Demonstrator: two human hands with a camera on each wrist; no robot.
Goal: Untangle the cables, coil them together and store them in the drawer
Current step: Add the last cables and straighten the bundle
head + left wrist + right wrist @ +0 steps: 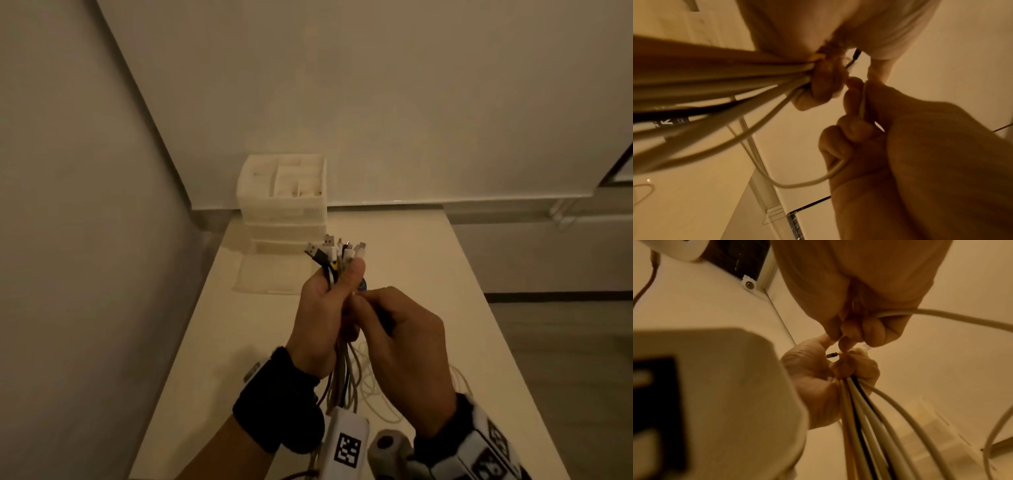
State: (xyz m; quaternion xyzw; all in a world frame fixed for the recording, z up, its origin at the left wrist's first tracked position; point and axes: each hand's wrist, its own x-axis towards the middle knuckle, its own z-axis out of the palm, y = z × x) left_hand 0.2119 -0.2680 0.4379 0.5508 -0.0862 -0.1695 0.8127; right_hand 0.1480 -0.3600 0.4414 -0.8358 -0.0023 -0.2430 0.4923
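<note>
My left hand (329,301) grips a bundle of white, black and yellow cables (337,257) upright above the table, plug ends sticking out over the thumb. The strands (342,380) hang down from the fist toward the table. My right hand (394,329) sits just right of it and pinches a single white cable (862,104) between thumb and curled fingers. In the right wrist view that white cable (941,316) runs off to the right, and the left fist (838,369) clamps the bundle (863,418). A white drawer unit (282,205) stands at the table's far left; its lowest drawer (270,277) is pulled out.
The white table (428,274) runs along a wall on the left. Loose loops of white cable (373,387) lie on it under my hands. Wrist cameras with black straps and tag markers (347,452) sit at the lower edge.
</note>
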